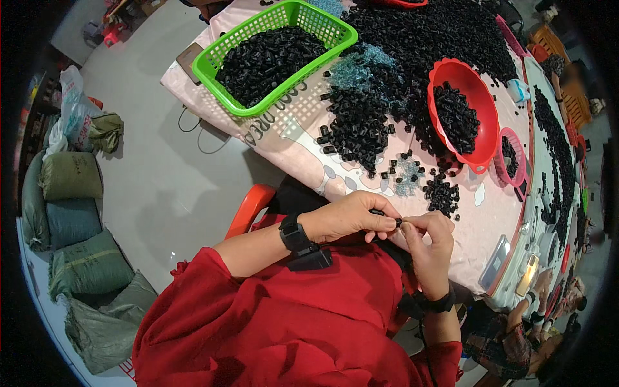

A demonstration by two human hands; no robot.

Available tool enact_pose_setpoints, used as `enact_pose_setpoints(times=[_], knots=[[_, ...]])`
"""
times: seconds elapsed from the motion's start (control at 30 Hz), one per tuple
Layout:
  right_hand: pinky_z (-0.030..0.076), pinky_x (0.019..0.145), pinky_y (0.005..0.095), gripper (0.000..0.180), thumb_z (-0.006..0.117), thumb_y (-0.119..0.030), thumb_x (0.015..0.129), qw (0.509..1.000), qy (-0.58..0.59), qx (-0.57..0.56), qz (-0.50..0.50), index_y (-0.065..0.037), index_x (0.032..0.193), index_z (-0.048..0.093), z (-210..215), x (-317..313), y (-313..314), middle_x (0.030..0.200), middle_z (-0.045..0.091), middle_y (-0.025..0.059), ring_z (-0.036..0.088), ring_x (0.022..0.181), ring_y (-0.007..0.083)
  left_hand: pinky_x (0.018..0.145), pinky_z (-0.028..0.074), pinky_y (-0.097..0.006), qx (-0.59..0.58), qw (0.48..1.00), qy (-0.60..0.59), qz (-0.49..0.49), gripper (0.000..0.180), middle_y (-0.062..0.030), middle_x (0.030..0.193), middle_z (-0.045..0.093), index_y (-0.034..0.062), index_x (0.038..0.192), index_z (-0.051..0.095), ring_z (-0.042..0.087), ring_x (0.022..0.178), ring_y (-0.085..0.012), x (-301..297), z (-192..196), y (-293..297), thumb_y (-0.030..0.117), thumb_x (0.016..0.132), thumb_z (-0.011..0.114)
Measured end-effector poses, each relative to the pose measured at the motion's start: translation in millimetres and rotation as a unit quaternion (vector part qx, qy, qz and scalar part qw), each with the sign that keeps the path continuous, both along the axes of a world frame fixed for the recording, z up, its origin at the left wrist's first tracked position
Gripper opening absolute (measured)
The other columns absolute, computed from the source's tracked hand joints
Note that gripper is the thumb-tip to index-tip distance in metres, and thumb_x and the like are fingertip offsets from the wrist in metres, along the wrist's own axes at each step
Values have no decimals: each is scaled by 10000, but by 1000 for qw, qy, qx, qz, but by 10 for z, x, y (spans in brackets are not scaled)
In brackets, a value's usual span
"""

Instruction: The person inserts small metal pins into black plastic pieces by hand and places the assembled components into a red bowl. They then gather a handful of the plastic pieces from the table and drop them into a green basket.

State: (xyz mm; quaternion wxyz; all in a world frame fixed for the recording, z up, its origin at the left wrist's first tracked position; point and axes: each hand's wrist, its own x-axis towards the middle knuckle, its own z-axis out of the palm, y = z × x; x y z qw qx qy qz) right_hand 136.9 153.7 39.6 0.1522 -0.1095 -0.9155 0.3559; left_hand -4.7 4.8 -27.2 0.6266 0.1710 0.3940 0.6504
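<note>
Above my lap, at the table's near edge, my two hands meet fingertip to fingertip. My left hand [348, 215] is closed, thumb and fingers pinching a small black cylindrical piece [398, 222]; more black shows between its fingers. My right hand [431, 246] pinches the same piece from the other side with thumb and forefinger. Fingers partly cover it, so its exact shape cannot be made out. Just beyond lie a small cluster of loose black pieces [442, 195] and a little heap of clear bluish bits [408, 177].
A green basket [205, 76] of black pieces stands far left on the pink-covered table [303, 145]. A red scalloped bowl [485, 106] and a pink basket [518, 138] hold more. Large black piles [445, 32] cover the far side. Stuffed sacks [90, 258] line the left floor; another person [509, 338] sits right.
</note>
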Motion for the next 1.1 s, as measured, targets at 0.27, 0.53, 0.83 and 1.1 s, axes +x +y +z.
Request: enact_pose_setpoints(times=[0.27,0.53,0.83,1.1], knots=[[332,865,363,169,744,-26,816,970,72,226,59,-80,976,728,49,-41,-59,788,597,18,569,746,181,619,504,-210,6,1000,10,9,240,-84,1001,700,-48,1141,671,636,801,-98,-44,0,-11,129,979,678],[329,844,349,179,725,-32,847,989,72,125,22,-94,1014,715,-249,-377,216,830,608,24,564,798,198,608,508,-194,30,997,11,-71,219,-74,951,703,-24,1139,690,650,785,-87,-65,120,-56,116,971,679],[342,853,408,224,665,-76,829,953,63,280,93,-122,1046,696,-550,-791,239,846,591,19,594,872,201,602,496,-190,44,994,34,-97,234,-82,947,702,-20,1163,693,645,758,-94,-75,107,-66,108,969,673],[346,857,385,188,712,-72,808,964,70,247,66,-116,990,695,-480,-701,311,865,635,15,599,830,206,601,490,-182,49,995,7,-90,230,-56,977,692,-8,1143,684,635,769,-77,-77,133,-69,149,975,679]])
